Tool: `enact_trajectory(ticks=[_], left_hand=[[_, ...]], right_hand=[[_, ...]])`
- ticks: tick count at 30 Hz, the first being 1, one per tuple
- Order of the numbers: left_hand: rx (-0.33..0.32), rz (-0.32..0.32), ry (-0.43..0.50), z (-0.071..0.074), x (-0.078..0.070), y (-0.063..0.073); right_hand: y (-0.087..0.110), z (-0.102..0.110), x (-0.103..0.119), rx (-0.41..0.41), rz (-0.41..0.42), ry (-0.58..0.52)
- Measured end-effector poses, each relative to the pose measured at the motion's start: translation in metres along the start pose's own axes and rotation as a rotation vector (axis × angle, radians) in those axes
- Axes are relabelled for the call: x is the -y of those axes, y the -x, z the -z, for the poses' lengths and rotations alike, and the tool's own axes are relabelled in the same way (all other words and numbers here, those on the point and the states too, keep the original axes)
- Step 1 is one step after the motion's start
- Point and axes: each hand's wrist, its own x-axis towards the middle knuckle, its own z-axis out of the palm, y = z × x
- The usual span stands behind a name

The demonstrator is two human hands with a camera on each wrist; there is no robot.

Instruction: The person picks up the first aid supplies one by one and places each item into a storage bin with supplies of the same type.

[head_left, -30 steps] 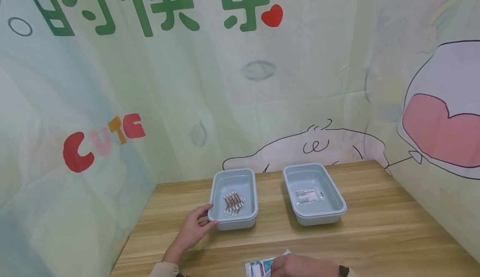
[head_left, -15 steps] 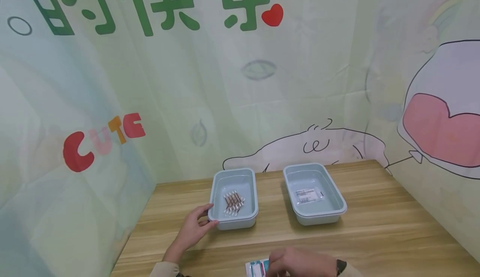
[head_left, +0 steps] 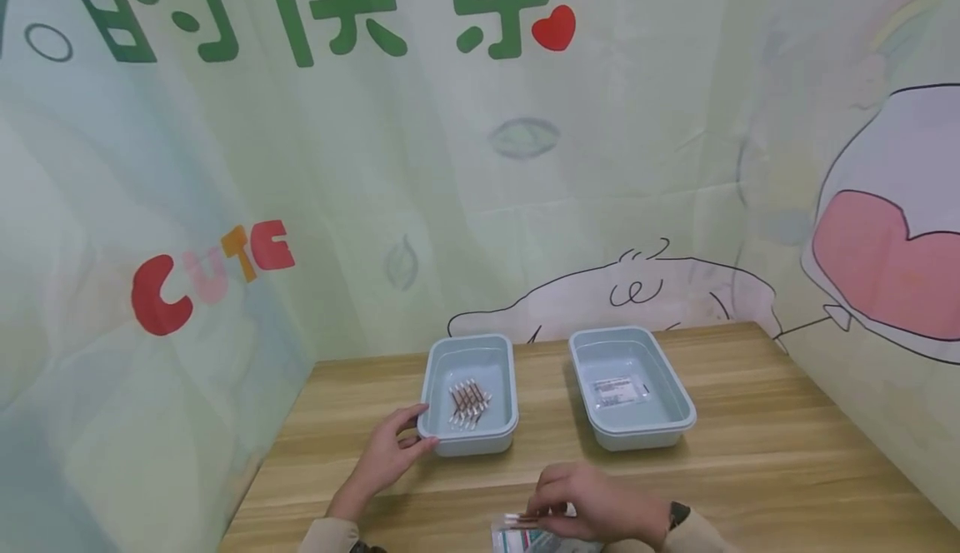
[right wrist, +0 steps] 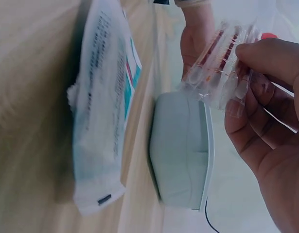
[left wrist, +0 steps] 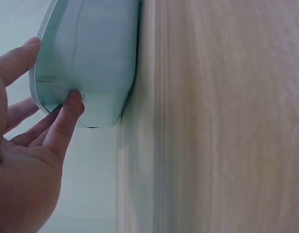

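In my head view, the person's left hand (head_left: 384, 459) grips the near-left corner of a light blue rectangular plastic tray (head_left: 474, 446), in which white-tipped, brown-stick cotton swabs (head_left: 469, 403) lie. A second light blue rectangular tray (head_left: 645, 440) stands apart to the right, holding a flat clear packet with a white printed label (head_left: 617, 391). At the near side, the right hand (head_left: 596, 503) pinches a clear plastic sachet of brown-stick swabs (head_left: 520, 521) over a white-and-teal printed package (head_left: 513, 542) on the wood-grain table (head_left: 750, 403).

From the left wrist I see the grip close up — one fingertip at the rim, another digit pressing the outer wall.

From the right wrist, thumb and fingers clasp the sachet, its swabs side by side — and I make out the package lying on the table, apart from it.
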Motion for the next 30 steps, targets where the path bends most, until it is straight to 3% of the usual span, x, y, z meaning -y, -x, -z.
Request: enact_trajectory(ticks=[14, 30], left_hand=[[0.014, 0.037, -0.015, 0.001, -0.003, 0.000], [0.001, 0.046, -0.037, 0.001, -0.003, 0.000]], right_hand=[[-0.004, 0.006, -0.006, -0.126, 0.035, 0.064], [-0.008, 0.011, -0.010, -0.214, 0.017, 0.040]])
